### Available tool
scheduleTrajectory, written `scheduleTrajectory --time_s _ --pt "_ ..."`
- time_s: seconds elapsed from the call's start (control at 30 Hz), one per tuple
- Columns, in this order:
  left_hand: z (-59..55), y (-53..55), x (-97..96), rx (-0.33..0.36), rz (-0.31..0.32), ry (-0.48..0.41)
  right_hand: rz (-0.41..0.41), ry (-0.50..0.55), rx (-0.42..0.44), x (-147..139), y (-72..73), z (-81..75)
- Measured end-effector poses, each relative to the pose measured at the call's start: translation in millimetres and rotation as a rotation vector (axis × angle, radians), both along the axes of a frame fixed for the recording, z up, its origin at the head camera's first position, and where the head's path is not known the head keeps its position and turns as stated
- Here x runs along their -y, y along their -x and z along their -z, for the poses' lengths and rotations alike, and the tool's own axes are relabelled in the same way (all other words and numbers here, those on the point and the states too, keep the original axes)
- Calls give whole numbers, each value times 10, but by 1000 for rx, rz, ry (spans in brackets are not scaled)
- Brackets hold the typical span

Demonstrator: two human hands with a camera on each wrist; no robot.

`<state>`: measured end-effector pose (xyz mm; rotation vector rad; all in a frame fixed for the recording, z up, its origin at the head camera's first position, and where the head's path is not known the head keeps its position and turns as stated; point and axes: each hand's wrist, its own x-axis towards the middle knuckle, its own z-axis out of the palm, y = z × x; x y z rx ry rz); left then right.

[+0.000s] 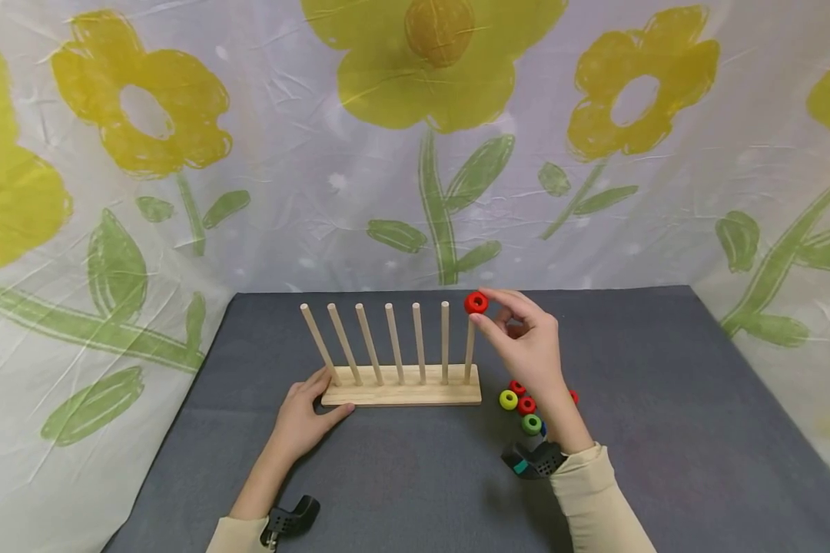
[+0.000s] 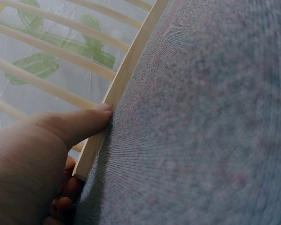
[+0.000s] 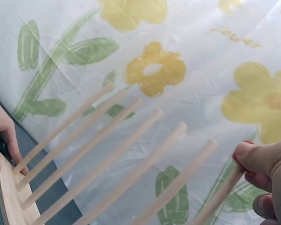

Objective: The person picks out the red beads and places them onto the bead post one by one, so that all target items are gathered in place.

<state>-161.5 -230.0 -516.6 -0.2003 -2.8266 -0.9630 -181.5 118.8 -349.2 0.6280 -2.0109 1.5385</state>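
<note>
A wooden peg stand (image 1: 401, 395) with a row of several upright pegs stands on the dark cloth. My left hand (image 1: 303, 418) grips the left end of its base, thumb (image 2: 86, 123) along the front edge and fingers round the end. Between thumb and fingertips, my right hand (image 1: 529, 338) pinches a red bead (image 1: 476, 302) with a hole through it. That bead is at the top of the rightmost peg (image 1: 469, 349). In the right wrist view the thumb (image 3: 257, 157) hides most of the bead.
Loose beads lie on the cloth right of the stand, partly behind the right forearm: a yellow bead (image 1: 508, 399), a green bead (image 1: 531, 424), several red ones and a bit of blue. Behind the table hangs a flower-printed curtain (image 1: 283, 153).
</note>
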Motion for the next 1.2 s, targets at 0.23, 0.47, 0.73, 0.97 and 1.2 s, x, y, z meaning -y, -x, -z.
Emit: scheduleTrajectory --time_s 0.23,0.47,0.73,0.97,1.2 --pt "-2 1 0 -6 5 3 31 -17 -31 25 -20 8" --pt "24 -6 0 -9 5 10 55 -41 -62 32 -19 28" --pt "23 6 2 -5 -1 10 83 -93 -121 -34 178 259" --pt "9 7 1 -1 -1 9 125 -168 -184 -20 189 288" --pt "6 6 -3 0 -1 9 149 -194 -190 3 186 290"
